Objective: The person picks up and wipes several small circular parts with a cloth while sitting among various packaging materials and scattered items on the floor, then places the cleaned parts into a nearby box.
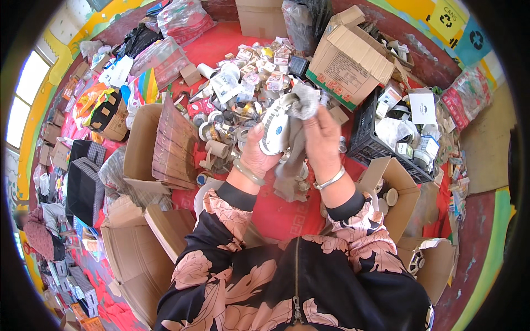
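My left hand (257, 153) is closed round a white oval plastic device (273, 132) with a row of dark slots along one side and a small blue label. In my right hand (324, 140) a grey rag (305, 102) is gripped. One bunched part of it touches the top of the device, and the rest hangs down, slightly blurred. Both hands are raised above a red floor covering (284, 212). Just beyond them spreads a heap of small boxes and loose parts (259, 83).
A black crate (361, 140) full of mixed items stands at the right, below a tilted cardboard box (353, 63). Open cartons flank me: one at the left (141, 140), another at the lower left (135, 259), one at the right (406, 193). A person (41, 234) is at far left.
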Demonstrator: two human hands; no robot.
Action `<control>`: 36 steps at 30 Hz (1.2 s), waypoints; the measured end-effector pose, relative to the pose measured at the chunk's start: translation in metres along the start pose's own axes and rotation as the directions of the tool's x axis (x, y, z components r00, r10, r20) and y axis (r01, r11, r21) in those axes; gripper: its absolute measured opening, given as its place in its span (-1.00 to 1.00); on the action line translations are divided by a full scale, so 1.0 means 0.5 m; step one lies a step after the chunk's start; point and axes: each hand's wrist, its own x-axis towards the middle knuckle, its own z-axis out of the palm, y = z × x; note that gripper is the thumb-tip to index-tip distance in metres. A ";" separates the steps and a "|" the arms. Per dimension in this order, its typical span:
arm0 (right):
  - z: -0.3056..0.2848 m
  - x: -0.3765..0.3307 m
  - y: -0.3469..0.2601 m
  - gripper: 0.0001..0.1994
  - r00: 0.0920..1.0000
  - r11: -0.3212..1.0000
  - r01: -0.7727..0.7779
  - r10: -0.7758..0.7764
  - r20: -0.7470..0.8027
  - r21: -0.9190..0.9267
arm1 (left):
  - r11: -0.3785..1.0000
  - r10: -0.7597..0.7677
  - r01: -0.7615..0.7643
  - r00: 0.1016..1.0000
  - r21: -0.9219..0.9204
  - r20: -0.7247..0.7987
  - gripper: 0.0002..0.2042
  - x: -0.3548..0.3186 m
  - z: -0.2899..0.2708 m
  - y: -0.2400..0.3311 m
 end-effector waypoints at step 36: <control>-0.101 0.046 0.004 -0.67 0.996 0.990 -0.076 0.081 0.039 -0.115 | 0.999 -0.031 0.028 0.995 0.036 0.095 -0.10 -0.001 0.000 0.024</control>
